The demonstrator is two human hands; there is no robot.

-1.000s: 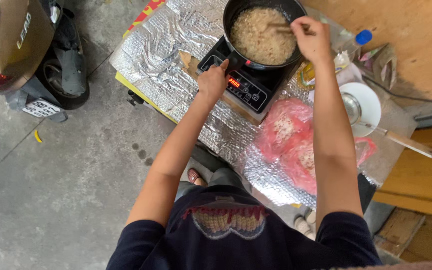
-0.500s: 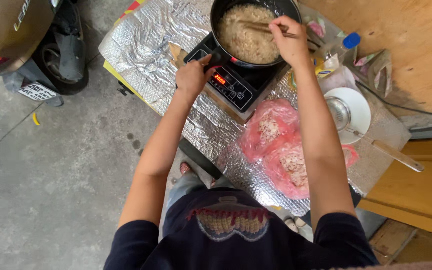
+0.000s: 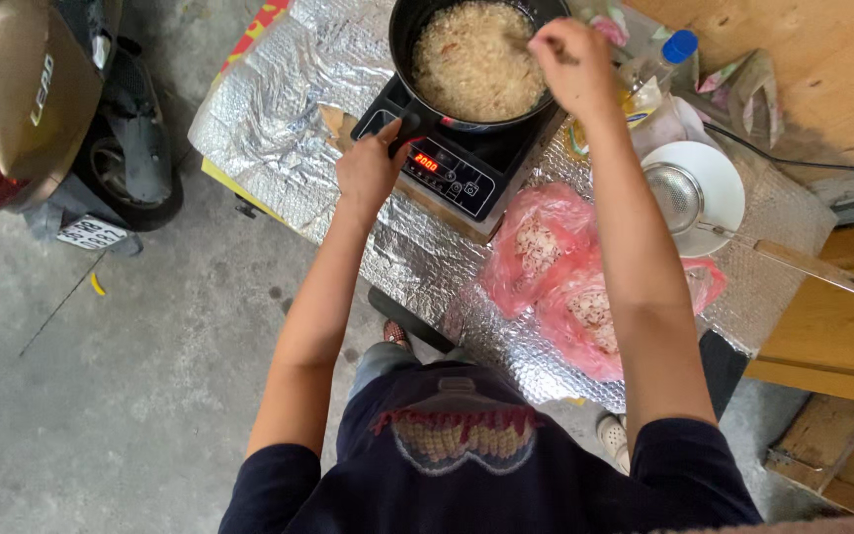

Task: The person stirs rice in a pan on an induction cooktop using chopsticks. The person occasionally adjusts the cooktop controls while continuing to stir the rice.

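A black pan (image 3: 417,30) full of pale food stands on a black induction cooker (image 3: 467,163) with a lit red display. My left hand (image 3: 373,163) grips the pan's short black handle at the cooker's near left corner. Over the pan's right rim, my right hand (image 3: 570,64) is closed on chopsticks (image 3: 518,42) whose tips reach into the food. The cooker rests on a table covered in silver foil (image 3: 279,89).
Two pink plastic bags (image 3: 546,247) with food lie right of the cooker. A white plate (image 3: 719,178) carries a metal strainer with a long handle. A blue-capped bottle (image 3: 659,69) stands behind. A scooter (image 3: 42,109) is parked at left; wooden boards lie at right.
My left hand moved from the cooker's control panel to the pan handle. The view has shifted, so the table sits higher and further left. My right hand stays over the pan.
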